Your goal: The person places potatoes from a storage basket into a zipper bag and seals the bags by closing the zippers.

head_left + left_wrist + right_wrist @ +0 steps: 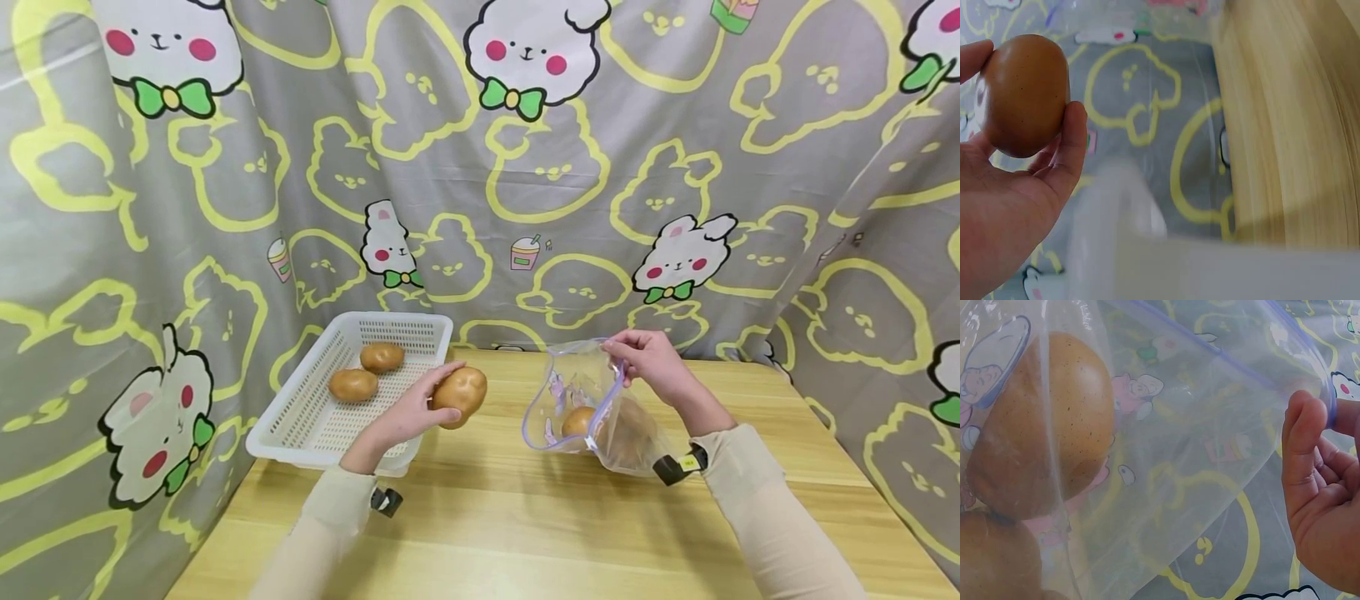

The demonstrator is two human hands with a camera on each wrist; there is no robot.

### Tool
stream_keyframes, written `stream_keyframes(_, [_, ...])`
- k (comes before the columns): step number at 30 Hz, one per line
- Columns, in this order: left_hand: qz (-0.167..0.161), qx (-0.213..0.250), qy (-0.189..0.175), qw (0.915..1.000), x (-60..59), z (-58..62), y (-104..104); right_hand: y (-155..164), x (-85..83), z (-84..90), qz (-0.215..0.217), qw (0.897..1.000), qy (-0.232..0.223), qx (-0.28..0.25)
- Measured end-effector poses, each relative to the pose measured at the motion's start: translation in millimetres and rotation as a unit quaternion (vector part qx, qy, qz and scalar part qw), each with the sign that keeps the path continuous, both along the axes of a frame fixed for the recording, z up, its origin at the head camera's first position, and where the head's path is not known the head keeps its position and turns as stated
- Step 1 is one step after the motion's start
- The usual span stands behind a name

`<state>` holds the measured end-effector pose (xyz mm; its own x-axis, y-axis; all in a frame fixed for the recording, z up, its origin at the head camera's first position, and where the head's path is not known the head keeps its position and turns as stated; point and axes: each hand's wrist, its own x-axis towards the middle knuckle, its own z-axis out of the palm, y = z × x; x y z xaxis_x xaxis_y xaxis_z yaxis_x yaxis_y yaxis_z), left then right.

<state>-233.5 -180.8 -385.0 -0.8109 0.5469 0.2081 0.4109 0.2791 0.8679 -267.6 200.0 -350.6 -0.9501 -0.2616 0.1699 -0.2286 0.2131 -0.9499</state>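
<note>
A brown potato (463, 395) is gripped in my left hand (411, 410), raised at the basket's right side; the left wrist view shows the fingers and thumb around that potato (1025, 97). My right hand (654, 360) pinches the upper edge of a clear zip bag (577, 367) with a purple seal. The bag's mouth gapes toward the left. Inside it lie potatoes (1054, 425), seen through the film in the right wrist view. Two more potatoes (382, 357) sit in a white plastic basket (288, 417).
The wooden table (510, 517) carries the basket at left and the bag at centre right. A grey cartoon-print curtain (450, 167) hangs behind the table and along both sides. Black cameras are strapped to both wrists, near the beige sleeves (757, 492).
</note>
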Motion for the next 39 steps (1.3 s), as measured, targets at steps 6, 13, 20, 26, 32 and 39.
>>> stream_keyframes(6, [-0.030, 0.024, -0.002, 0.9992, -2.1, -11.3, 22.9, -0.5, -0.7, 0.1, -0.001, 1.000, 0.002, 0.003])
stream_keyframes(13, [-0.036, 0.041, 0.005, 0.9985, 6.1, -2.5, 51.8, -0.3, -0.9, -0.3, -0.002, 1.000, -0.003, 0.003])
stream_keyframes(20, [-0.038, 0.045, 0.008, 0.9982, 10.1, 4.8, 76.7, -1.0, -0.5, 0.1, -0.003, 1.000, 0.000, 0.006])
stream_keyframes(26, [-0.043, 0.055, -0.008, 0.9975, 13.7, 9.6, 93.9, -2.1, -0.6, 0.1, 0.003, 1.000, 0.001, 0.000])
stream_keyframes(32, [-0.048, 0.053, -0.024, 0.9971, 12.7, 10.0, 107.4, -2.7, -1.3, 0.0, 0.007, 1.000, 0.003, -0.008])
stream_keyframes(39, [-0.019, 0.045, -0.020, 0.9986, 8.7, 5.8, 114.6, -4.1, -2.3, -0.8, 0.010, 1.000, 0.001, -0.015])
